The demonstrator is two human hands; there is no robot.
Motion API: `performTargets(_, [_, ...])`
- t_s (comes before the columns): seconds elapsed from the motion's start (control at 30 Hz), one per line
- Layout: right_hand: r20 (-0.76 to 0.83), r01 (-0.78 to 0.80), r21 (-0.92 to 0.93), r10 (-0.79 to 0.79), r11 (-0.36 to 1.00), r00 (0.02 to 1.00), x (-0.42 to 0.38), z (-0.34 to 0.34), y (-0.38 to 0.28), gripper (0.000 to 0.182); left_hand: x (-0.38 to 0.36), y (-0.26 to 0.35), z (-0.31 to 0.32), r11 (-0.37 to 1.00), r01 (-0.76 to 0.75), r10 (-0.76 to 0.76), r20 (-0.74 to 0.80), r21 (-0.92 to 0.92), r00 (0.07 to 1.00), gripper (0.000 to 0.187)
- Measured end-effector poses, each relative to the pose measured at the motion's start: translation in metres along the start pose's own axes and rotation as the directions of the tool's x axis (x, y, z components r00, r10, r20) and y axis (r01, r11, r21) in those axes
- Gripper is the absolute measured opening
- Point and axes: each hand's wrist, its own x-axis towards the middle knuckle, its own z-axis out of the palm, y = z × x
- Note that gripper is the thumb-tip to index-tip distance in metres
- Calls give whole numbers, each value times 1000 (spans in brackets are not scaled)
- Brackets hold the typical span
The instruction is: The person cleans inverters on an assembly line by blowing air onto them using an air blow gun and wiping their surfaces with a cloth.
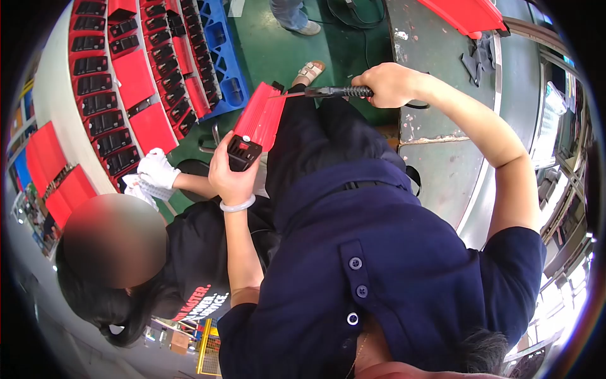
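My left hand (228,172) is closed around the black slotted end of a red ribbed metal case (260,117), held up in front of my lap. My right hand (394,85) grips a black handheld tool (334,92) with a ribbed grip by its rear end. A thin reddish rod runs out from the tool toward the case, its tip overlapping the far part of the case in this view. Behind the right wrist a short piece of black cable shows.
Rows of red cases with black ends (96,82) stand at the left, beside a blue plastic pallet (227,57). A co-worker's white-gloved hands (158,170) are close by on that side. A worn green worktable (435,114) lies right, with a red casing (464,16) at its far end.
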Motion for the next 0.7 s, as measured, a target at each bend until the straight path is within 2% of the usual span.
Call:
performTargets(0.1, [30, 23, 84, -26, 996, 999, 1, 0, 7, 31, 1, 2, 0, 1000, -5, 5, -8, 5, 1000, 63])
performTargets(0.2, [66, -18, 126, 10, 992, 998, 2, -1, 13, 26, 0, 5, 0, 1000, -16, 16, -3, 19, 1000, 63])
performTargets(0.3, [149, -33, 255, -6, 967, 989, 8, 5, 24, 25, 2, 8, -1, 1000, -5, 5, 1, 19, 1000, 64])
performTargets(0.4, [192, -79, 297, 21, 952, 981, 15, 11, 36, 26, 0, 12, -1, 1000, 19, -19, 6, 24, 1000, 65])
performTargets(0.5, [200, -174, 236, 128, 956, 971, 15, 4, 34, 27, 0, 12, 0, 999, 32, -32, 8, 8, 999, 66])
performTargets(0.6, [160, 68, 428, -149, 901, 976, 6, 13, 35, 21, 0, 17, 2, 998, 55, -55, 6, -5, 998, 66])
performTargets(0.67, [141, 163, 492, -263, 855, 954, 1, 15, 30, 21, 0, 20, 3, 999, 50, -50, -2, 9, 999, 65])
performTargets(0.7, [138, 113, 456, -196, 883, 971, 4, 16, 36, 21, 0, 21, 3, 999, 44, -44, -5, 9, 999, 65])
